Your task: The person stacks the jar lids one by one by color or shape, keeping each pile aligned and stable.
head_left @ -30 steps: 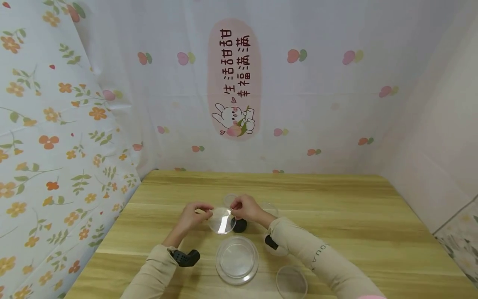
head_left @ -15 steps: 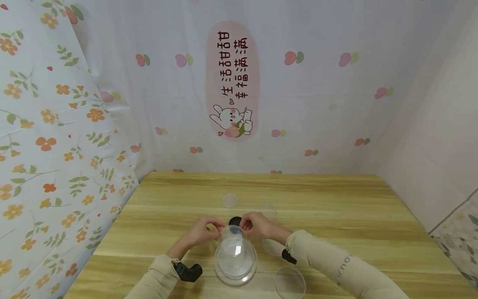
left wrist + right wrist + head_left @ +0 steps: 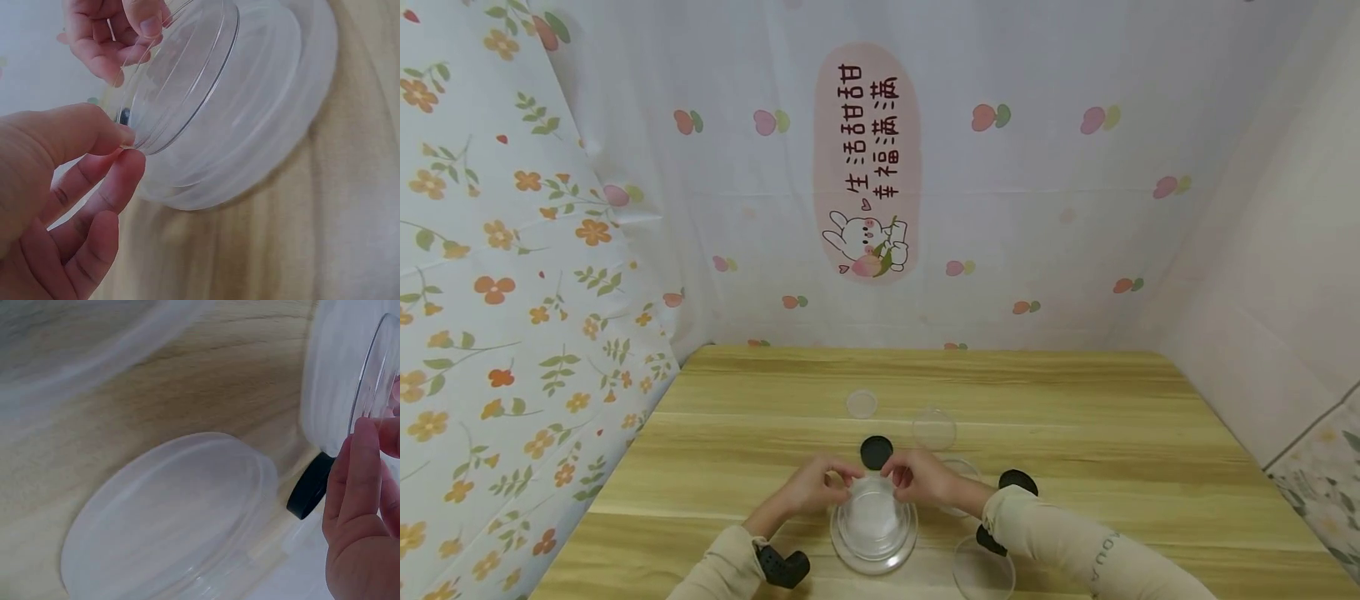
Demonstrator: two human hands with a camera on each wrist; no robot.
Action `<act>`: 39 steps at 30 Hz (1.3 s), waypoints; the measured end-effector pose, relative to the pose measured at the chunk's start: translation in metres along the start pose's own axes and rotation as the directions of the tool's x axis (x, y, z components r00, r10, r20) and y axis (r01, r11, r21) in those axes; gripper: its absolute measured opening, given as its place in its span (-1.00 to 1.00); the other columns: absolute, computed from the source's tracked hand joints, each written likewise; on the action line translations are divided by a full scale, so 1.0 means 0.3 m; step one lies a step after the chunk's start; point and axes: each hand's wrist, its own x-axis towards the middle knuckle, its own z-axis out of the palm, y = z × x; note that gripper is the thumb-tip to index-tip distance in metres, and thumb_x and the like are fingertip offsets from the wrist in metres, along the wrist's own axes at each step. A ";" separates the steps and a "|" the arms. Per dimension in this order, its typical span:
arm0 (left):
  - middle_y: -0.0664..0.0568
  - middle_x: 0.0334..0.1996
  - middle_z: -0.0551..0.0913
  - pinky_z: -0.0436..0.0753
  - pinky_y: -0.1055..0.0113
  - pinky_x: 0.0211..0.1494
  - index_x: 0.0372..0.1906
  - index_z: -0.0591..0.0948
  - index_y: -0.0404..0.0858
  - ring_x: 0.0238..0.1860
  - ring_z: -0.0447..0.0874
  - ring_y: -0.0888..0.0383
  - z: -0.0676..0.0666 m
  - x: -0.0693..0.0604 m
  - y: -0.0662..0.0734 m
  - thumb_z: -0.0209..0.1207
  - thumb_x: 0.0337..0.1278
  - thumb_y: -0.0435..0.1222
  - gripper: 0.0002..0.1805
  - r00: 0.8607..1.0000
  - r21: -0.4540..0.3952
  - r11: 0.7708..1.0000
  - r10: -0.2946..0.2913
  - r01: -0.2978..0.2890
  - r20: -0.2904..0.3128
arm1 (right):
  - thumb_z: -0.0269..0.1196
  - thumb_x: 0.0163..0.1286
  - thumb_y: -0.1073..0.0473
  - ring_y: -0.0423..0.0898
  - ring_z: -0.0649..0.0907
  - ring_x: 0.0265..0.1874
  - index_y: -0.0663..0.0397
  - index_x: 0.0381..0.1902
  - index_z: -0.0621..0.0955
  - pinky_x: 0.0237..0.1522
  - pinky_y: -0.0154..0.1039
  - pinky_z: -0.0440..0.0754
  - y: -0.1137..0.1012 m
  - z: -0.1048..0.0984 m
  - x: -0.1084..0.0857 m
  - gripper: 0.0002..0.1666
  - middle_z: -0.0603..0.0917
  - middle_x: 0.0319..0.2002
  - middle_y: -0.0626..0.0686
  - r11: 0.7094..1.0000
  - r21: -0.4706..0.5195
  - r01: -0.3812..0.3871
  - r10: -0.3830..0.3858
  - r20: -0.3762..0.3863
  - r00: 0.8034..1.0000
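Between both hands a clear round shallow dish (image 3: 872, 493) hangs tilted over a stack of larger clear dishes (image 3: 874, 564). My left hand (image 3: 820, 486) pinches its left edge between thumb and forefinger, as the left wrist view shows close up. The right hand (image 3: 925, 479) pinches the opposite edge with thumb and fingertips. In the left wrist view the held dish (image 3: 187, 75) stands over the stack (image 3: 319, 94); I cannot tell whether the two touch. A black round lid (image 3: 876, 452) lies just beyond the fingers.
Clear discs lie on the wooden table (image 3: 1075, 408): a small one (image 3: 861, 404) at the back, others (image 3: 934, 429) behind the right hand, one (image 3: 983, 570) near the front. Another black round lid (image 3: 1019, 481) sits by the right sleeve. Patterned cloth (image 3: 760, 192) hangs behind.
Both hands have come nearer the body with the clear dish, from beside the black lid to above the stack. The right forearm has shifted, and the second black lid now shows.
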 end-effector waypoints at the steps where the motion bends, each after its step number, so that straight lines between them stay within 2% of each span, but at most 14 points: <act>1: -0.35 -0.46 0.50 0.26 0.55 -0.64 -0.22 0.53 -0.62 -0.69 0.29 0.28 0.003 -0.003 0.007 0.02 -0.29 -0.70 -0.66 1.000 0.004 1.000 -0.002 0.002 0.003 | 0.18 -0.12 0.55 -0.29 0.45 -0.56 0.35 -0.31 0.56 -0.48 -0.45 0.46 0.003 0.004 -0.002 -0.69 0.47 -0.57 -0.03 1.000 -0.005 0.003 -0.003 0.000 1.000; 7: -0.21 -0.50 0.52 0.23 0.57 -0.67 -0.20 0.56 -0.55 -0.73 0.25 0.33 0.030 0.010 -0.088 0.08 -0.26 -0.68 -0.66 1.000 0.023 1.000 -0.001 0.001 -0.003 | 0.17 -0.16 0.53 -0.31 0.47 -0.59 0.35 -0.33 0.59 -0.51 -0.47 0.46 0.008 0.016 -0.008 -0.68 0.49 -0.58 -0.03 0.999 -0.043 0.009 -0.009 -0.009 1.000; 10: -0.15 -0.50 0.53 0.23 0.56 -0.68 -0.19 0.58 -0.50 -0.73 0.25 0.35 0.035 0.015 -0.111 0.10 -0.28 -0.67 -0.64 1.000 0.009 1.000 -0.005 0.005 -0.003 | 0.18 -0.17 0.52 -0.29 0.47 -0.59 0.33 -0.34 0.58 -0.53 -0.48 0.45 0.009 0.019 -0.010 -0.69 0.49 -0.59 -0.03 0.997 -0.073 0.017 -0.017 -0.007 1.000; 13: -0.15 -0.49 0.53 0.25 0.55 -0.67 -0.20 0.59 -0.49 -0.72 0.27 0.34 0.037 0.016 -0.118 0.11 -0.32 -0.67 -0.63 1.000 -0.010 1.000 -0.008 0.008 0.000 | 0.20 -0.17 0.51 -0.29 0.45 -0.60 0.30 -0.34 0.57 -0.54 -0.48 0.43 0.013 0.025 -0.011 -0.69 0.47 -0.59 -0.04 0.996 -0.093 0.008 -0.008 0.003 1.000; 21: -0.14 -0.46 0.52 0.25 0.53 -0.65 -0.20 0.59 -0.46 -0.70 0.25 0.33 0.042 0.017 -0.119 0.14 -0.32 -0.65 -0.62 0.999 0.008 0.999 -0.033 0.033 -0.003 | 0.24 -0.13 0.48 -0.29 0.41 -0.59 0.24 -0.37 0.56 -0.53 -0.48 0.39 0.016 0.032 -0.007 -0.73 0.45 -0.60 -0.07 0.990 -0.141 -0.002 0.002 0.005 1.000; 34: -0.07 -0.46 0.50 0.24 0.53 -0.65 -0.18 0.58 -0.46 -0.69 0.24 0.33 0.045 0.017 -0.122 0.18 -0.22 -0.57 -0.67 0.996 -0.012 0.997 -0.082 0.082 -0.018 | 0.28 -0.04 0.42 -0.31 0.44 -0.58 0.25 -0.37 0.58 -0.51 -0.49 0.42 0.015 0.030 -0.014 -0.80 0.49 -0.58 -0.08 0.992 -0.128 0.014 -0.015 -0.007 1.000; 39: -0.08 -0.46 0.50 0.28 0.53 -0.61 -0.17 0.56 -0.49 -0.66 0.28 0.33 0.045 0.014 -0.123 0.19 -0.16 -0.51 -0.69 0.997 -0.043 0.997 -0.071 0.069 -0.026 | 0.25 0.05 0.37 -0.33 0.45 -0.56 0.26 -0.34 0.59 -0.50 -0.47 0.45 0.011 0.017 -0.018 -0.85 0.50 -0.57 -0.11 0.996 -0.091 0.011 -0.010 0.011 1.000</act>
